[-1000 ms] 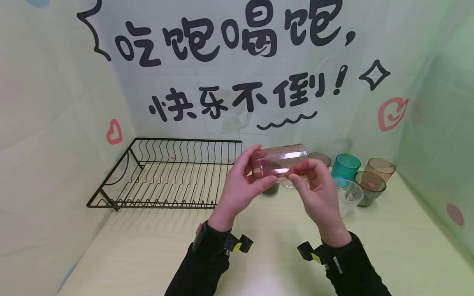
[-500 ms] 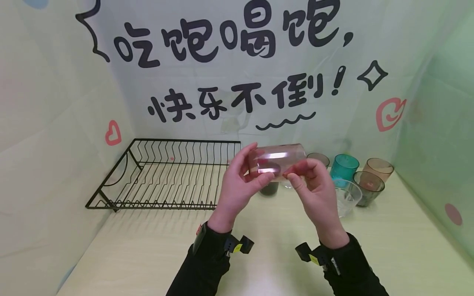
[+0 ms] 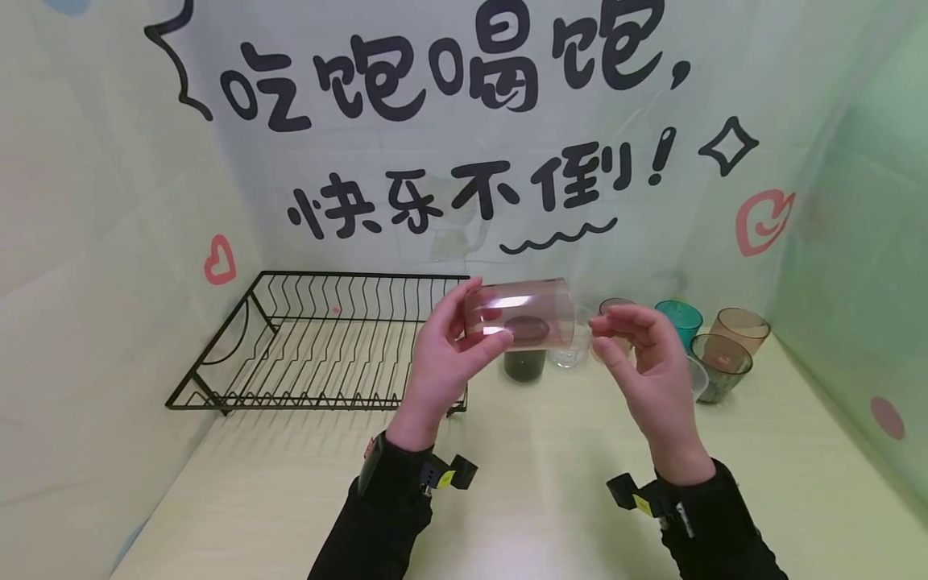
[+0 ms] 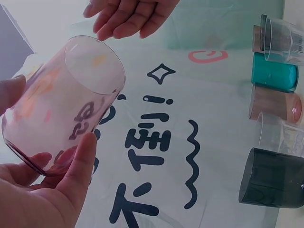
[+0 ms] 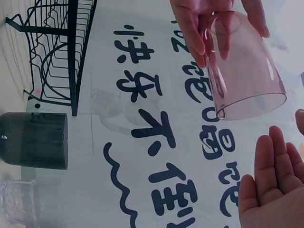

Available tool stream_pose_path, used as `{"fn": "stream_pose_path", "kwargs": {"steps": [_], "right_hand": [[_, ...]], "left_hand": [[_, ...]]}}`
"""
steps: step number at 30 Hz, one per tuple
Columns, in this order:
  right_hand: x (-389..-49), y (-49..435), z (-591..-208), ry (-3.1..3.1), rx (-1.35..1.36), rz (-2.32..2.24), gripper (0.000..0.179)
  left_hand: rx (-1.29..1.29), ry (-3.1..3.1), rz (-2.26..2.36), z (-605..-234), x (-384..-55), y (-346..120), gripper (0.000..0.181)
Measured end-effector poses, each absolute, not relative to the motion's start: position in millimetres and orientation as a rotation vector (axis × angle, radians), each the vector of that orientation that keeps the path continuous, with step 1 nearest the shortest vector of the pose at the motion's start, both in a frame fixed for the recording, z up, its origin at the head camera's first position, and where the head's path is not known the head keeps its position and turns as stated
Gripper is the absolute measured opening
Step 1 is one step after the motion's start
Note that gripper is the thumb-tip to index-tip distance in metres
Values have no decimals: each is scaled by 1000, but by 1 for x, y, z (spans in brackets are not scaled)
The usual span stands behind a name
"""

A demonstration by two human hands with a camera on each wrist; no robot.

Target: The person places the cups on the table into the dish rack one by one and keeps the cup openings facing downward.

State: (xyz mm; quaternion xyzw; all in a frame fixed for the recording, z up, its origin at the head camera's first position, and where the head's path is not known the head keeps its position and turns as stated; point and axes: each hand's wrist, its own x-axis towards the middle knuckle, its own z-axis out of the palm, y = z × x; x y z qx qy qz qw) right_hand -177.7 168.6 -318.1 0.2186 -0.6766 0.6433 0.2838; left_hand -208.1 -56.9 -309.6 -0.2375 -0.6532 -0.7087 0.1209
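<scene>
I log one transparent pink cylindrical tumbler, head-frame centre, long axis nearly level, base end gripped by my left hand, rim toward my nearby, relaxed, empty right hand.

Black wire dish rack, head view: right end was partly hidden behind the left hand. Colourless transparent cup: mostly hidden behind the right hand. Black fabric sleeves: were cut off by the lower edge.
</scene>
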Motion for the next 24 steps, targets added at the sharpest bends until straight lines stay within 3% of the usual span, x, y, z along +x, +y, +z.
{"fn": "stream_pose_path", "kwargs": {"steps": [24], "right_hand": [[-173,188,-334,-2021,562,1552,38]], "left_hand": [[-553,-2009,-1954,-315,-210,-82,68]]}}
